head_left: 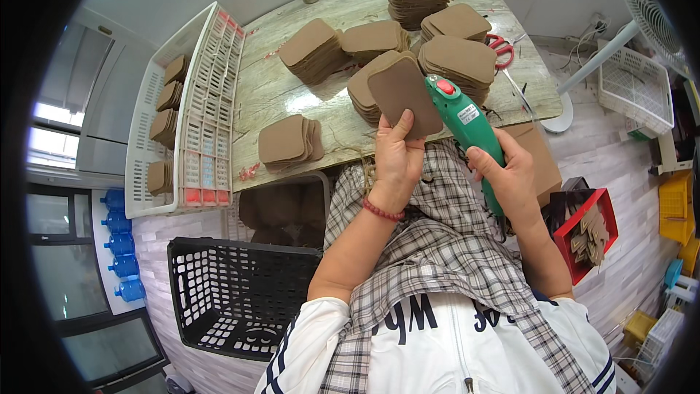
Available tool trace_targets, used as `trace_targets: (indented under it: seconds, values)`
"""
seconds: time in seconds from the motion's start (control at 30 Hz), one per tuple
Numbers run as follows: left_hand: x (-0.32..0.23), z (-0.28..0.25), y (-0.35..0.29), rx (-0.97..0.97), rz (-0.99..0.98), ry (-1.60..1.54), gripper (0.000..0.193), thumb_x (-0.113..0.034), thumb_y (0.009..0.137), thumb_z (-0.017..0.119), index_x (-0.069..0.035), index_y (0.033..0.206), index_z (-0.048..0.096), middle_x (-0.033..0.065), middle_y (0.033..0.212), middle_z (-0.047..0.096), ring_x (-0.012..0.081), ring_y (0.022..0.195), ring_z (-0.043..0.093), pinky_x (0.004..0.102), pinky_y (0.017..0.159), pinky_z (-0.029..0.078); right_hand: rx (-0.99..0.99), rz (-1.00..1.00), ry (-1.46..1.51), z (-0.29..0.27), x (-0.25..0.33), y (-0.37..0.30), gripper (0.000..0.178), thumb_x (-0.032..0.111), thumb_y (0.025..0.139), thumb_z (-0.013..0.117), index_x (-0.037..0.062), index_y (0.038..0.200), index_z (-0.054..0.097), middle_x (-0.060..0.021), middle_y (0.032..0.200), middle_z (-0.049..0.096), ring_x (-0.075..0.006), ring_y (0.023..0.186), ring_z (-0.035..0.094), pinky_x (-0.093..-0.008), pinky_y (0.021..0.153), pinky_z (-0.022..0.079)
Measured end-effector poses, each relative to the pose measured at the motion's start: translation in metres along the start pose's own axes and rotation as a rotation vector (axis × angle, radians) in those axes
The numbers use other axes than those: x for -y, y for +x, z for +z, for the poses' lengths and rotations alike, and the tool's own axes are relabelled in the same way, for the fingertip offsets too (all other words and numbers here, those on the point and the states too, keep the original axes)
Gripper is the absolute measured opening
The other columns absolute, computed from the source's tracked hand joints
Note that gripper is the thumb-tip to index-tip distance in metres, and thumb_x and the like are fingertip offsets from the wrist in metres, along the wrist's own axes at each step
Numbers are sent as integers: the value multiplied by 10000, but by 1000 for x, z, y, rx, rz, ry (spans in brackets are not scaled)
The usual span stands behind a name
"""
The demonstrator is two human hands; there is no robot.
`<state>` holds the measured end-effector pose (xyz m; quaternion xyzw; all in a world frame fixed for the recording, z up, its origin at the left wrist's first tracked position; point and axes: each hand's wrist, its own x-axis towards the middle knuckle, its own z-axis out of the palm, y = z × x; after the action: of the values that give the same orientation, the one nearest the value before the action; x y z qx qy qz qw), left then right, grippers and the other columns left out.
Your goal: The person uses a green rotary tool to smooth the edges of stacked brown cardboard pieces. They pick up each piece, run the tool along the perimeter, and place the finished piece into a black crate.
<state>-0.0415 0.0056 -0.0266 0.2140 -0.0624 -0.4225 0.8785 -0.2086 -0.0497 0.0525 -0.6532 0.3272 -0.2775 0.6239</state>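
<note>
My left hand (397, 164), with a red bead bracelet on its wrist, pinches a brown pad (401, 91) with rounded corners by its lower edge, thumb on top. In my right hand (514, 175) is a green handheld power tool (470, 120) with a red button. Its front end lies beside the pad's right edge; I cannot tell whether they touch. Just behind the held pad rises a stack of like pads (361, 91), partly hidden by it. Another pad stack (459, 66) stands close beyond the tool.
More pad stacks cover the table (270, 102), with red-handled scissors (502, 49) at its right. A white basket (208, 117) holding pads stands along the left edge. Below are a black crate (240, 284) and a red box (609, 219); a fan (652, 7) stands at right.
</note>
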Motion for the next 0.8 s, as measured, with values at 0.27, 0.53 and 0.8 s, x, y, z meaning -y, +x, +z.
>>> trace_targets:
  seconds: [0.27,0.53,0.8]
  values:
    - [-2,-11,-4,51,-13,88,288,-11,892,588,-66,1170,538,71,1145,623,201,1052,610,357,915,514,6,28,14,-5,6,3,339,204,841,702,-27,1072,609,0,736,584,-43,586,515,-199,541,430]
    - [-52,-26,4,104,16,495,240,62,852,588,-13,1078,613,59,1009,673,139,910,644,277,798,535,148,134,1,-34,11,-7,281,175,845,679,-25,1030,609,-6,726,574,-56,594,516,-214,536,425]
    - [-94,-35,6,193,-118,818,224,66,825,613,0,1037,645,37,959,675,95,860,615,249,791,503,254,179,-81,-45,8,-14,323,162,846,669,-25,1097,592,-25,747,599,-69,617,545,-212,577,455]
